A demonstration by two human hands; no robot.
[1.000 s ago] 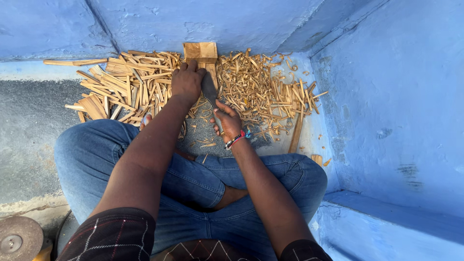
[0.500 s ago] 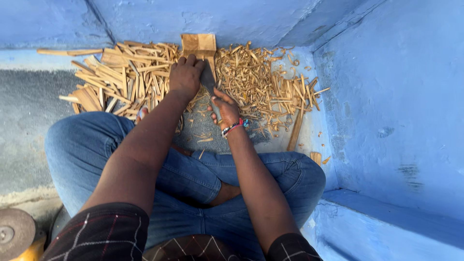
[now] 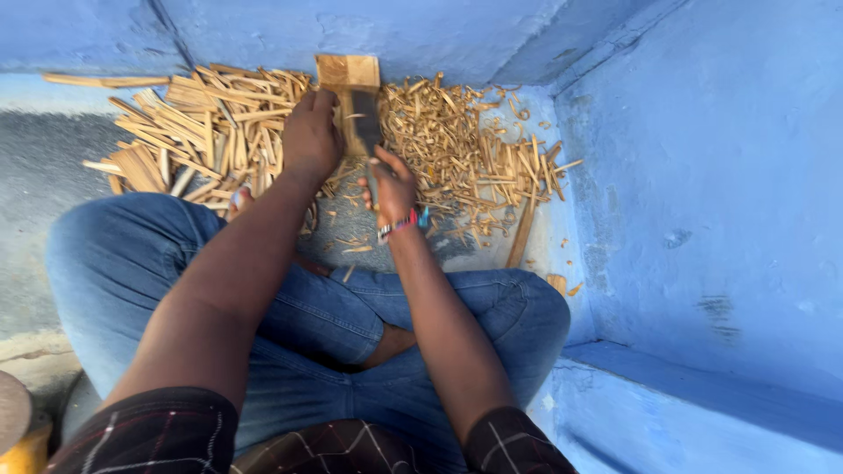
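Note:
I sit cross-legged in blue jeans on the floor. My right hand (image 3: 392, 183) grips the handle of a dark flat blade (image 3: 365, 121) that rests on a small wooden block (image 3: 349, 72) against the blue wall. My left hand (image 3: 310, 133) is closed just left of the blade, at the block's front, holding a thin piece of wood there; the piece is mostly hidden by the fingers. A beaded band circles my right wrist.
A pile of long flat wood strips (image 3: 198, 123) lies left of the block. A heap of thin split sticks (image 3: 461, 154) spreads to the right, up to the blue wall (image 3: 702, 175). A round wooden disc (image 3: 13, 412) sits at bottom left.
Both hands stay at the block. The blade has shifted slightly up onto the block, and the camera has tilted a little.

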